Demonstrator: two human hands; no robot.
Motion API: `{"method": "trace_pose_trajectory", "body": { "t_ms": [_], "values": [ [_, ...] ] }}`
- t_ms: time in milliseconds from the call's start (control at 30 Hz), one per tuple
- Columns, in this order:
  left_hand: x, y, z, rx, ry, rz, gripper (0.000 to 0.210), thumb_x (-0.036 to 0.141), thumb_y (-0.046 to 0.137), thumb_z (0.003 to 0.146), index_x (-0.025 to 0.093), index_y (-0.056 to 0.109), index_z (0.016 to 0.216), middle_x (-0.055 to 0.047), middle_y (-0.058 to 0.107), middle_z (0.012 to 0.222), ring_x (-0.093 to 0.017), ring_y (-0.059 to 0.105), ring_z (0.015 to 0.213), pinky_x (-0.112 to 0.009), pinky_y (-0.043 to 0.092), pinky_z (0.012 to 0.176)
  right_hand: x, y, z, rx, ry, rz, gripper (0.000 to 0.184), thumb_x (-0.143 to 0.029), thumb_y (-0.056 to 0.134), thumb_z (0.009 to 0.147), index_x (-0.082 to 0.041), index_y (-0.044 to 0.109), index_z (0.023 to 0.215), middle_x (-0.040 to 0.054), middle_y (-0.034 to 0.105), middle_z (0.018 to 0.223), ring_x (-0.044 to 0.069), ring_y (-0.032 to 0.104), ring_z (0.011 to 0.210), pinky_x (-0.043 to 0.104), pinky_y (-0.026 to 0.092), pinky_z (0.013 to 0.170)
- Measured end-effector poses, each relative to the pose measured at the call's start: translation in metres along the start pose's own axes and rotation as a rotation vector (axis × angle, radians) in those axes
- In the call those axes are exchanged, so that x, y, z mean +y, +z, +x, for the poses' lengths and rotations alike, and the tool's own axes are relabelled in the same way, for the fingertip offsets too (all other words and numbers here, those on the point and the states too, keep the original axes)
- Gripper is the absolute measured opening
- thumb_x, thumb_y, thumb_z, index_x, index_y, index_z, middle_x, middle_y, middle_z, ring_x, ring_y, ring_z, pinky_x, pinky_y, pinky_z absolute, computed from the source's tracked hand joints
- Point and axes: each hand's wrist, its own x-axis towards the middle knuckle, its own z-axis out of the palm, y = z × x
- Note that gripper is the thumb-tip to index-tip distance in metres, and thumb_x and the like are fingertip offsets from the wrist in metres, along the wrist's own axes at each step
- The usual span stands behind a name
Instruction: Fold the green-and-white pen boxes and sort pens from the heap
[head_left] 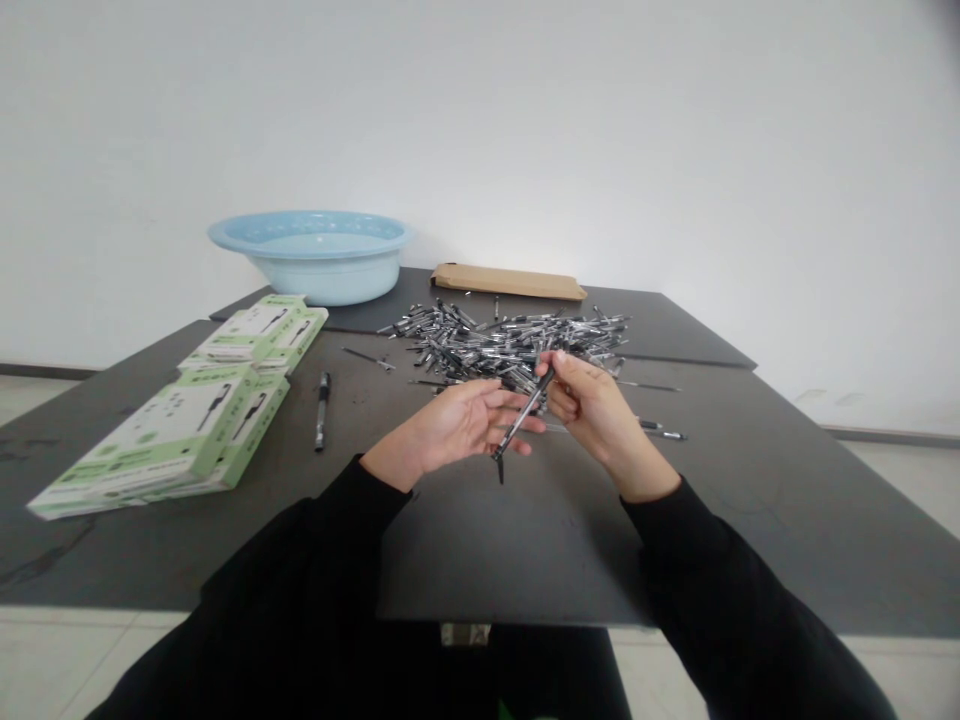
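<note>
Between thumb and fingers, my right hand (592,405) pinches a clear-barrelled pen (519,424) by its upper, black end. The pen slants down to the left, and a thin black piece sticks out at its lower end. My left hand (469,425) is open, palm turned up, its fingers spread behind the pen; whether they touch it I cannot tell. Just beyond both hands lies a large loose pile of pens and pen parts (480,345), partly hidden by the fingers. A single capped pen (322,411) rests on the table to the left.
Green and white pen boxes (161,425) are stacked on the dark table (517,560) at the left. Behind them stands a light blue basin (322,270). A flat brown cardboard piece (510,281) lies at the back, near the wall. Several stray pen parts (664,433) lie right of the pile.
</note>
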Motion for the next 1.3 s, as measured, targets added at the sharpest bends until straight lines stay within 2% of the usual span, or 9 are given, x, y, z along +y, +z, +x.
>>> {"method": "trace_pose_trajectory", "body": {
  "t_ms": [167,333,467,700,800,933,1000,1133,1300],
  "values": [
    [-0.005,0.009,-0.001,-0.051,-0.007,0.084,0.036,0.039,0.055,0.094,0.01,0.071,0.107,-0.013,0.076,0.096,-0.019,0.069,0.075,-0.031,0.048,0.073,0.007,0.003,-0.002,-0.014,0.006,-0.067,0.03,-0.046,0.083,0.072,-0.02,0.076,0.084,-0.0007,0.068,0.076,0.003,0.022,0.043,0.025,0.011,0.04],
    [-0.007,0.014,-0.001,0.08,0.119,0.155,0.028,0.038,0.074,0.083,0.011,0.073,0.088,-0.004,0.067,0.072,-0.011,0.06,0.059,-0.024,0.041,0.058,0.008,0.006,-0.002,-0.009,0.021,-0.071,0.033,-0.047,0.085,0.069,-0.02,0.076,0.085,0.0003,0.072,0.079,0.003,0.025,0.042,0.025,0.014,0.04],
    [-0.009,0.015,0.001,0.203,0.144,0.224,0.033,0.043,0.082,0.073,0.013,0.073,0.085,-0.001,0.063,0.068,-0.009,0.055,0.058,-0.023,0.035,0.054,0.007,0.008,-0.003,0.0,0.008,-0.104,0.034,-0.049,0.084,0.069,-0.021,0.077,0.086,0.0018,0.075,0.082,0.003,0.027,0.041,0.024,0.015,0.04],
    [-0.007,0.016,0.007,0.503,0.417,0.705,0.028,0.043,0.078,0.071,0.016,0.072,0.071,0.0,0.064,0.065,-0.013,0.052,0.063,-0.026,0.039,0.061,0.013,0.004,-0.001,0.082,-0.065,-0.195,0.032,-0.049,0.082,0.073,-0.019,0.077,0.083,0.0034,0.076,0.081,0.003,0.027,0.04,0.024,0.017,0.039],
    [-0.008,0.017,0.005,0.472,0.398,0.639,0.03,0.045,0.076,0.073,0.016,0.07,0.074,-0.001,0.064,0.067,-0.013,0.053,0.063,-0.026,0.04,0.062,0.013,0.004,-0.001,0.102,-0.081,-0.193,0.032,-0.048,0.082,0.073,-0.018,0.077,0.082,0.004,0.076,0.082,0.003,0.028,0.041,0.024,0.017,0.039],
    [-0.01,0.021,0.001,0.225,0.182,0.331,0.04,0.052,0.07,0.079,0.013,0.069,0.084,-0.003,0.061,0.067,-0.012,0.053,0.057,-0.025,0.038,0.055,0.009,0.006,-0.003,0.092,-0.088,-0.189,0.032,-0.048,0.083,0.072,-0.018,0.077,0.078,0.0057,0.077,0.084,0.003,0.028,0.042,0.024,0.018,0.038],
    [-0.01,0.022,0.0,0.14,0.157,0.263,0.04,0.051,0.07,0.081,0.012,0.07,0.088,0.0,0.055,0.062,-0.011,0.048,0.053,-0.025,0.035,0.052,0.007,0.006,-0.003,0.076,-0.085,-0.172,0.032,-0.049,0.083,0.072,-0.018,0.076,0.077,0.0061,0.077,0.086,0.003,0.027,0.042,0.024,0.017,0.037],
    [-0.012,0.021,0.001,0.221,0.251,0.356,0.036,0.049,0.07,0.082,0.013,0.068,0.084,0.005,0.046,0.057,-0.008,0.039,0.05,-0.023,0.029,0.051,0.007,0.005,-0.003,0.079,-0.099,-0.153,0.03,-0.047,0.083,0.073,-0.018,0.077,0.08,0.0066,0.078,0.088,0.002,0.026,0.041,0.024,0.017,0.038],
    [-0.014,0.017,0.007,0.388,0.396,0.667,0.034,0.047,0.063,0.085,0.016,0.061,0.07,0.002,0.053,0.059,-0.01,0.045,0.053,-0.024,0.032,0.052,0.013,0.005,-0.003,0.154,-0.146,-0.17,0.03,-0.047,0.083,0.073,-0.018,0.076,0.077,0.0061,0.078,0.085,0.003,0.027,0.041,0.025,0.016,0.038]
  ]
}}
